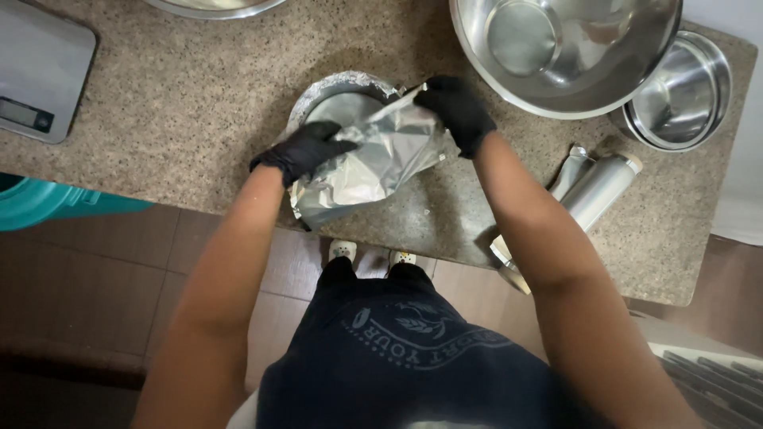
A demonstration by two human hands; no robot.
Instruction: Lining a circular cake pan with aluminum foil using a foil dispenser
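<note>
On speckled counter [199, 103], near front edge: round pan [338, 99], rim wrapped in foil. Foil sheet [373, 159] lies crumpled over pan's near side, hanging toward counter edge. Left hand [304, 151], black glove, pinches sheet's left edge. Right hand [457, 111], black glove, grips sheet's upper right corner. Large steel bowl [564, 48] just beyond right hand; smaller steel bowl [683, 91] beside it. Foil roll [592, 191] lies right of right forearm. Kitchen scale [40, 71] far left.

Both black-gloved hands, left hand [302, 151] and right hand [455, 111], grip crinkled silver foil sheet [373, 163] over round foil-lined pan [338, 99], frame centre, on speckled granite counter [199, 95].
</note>
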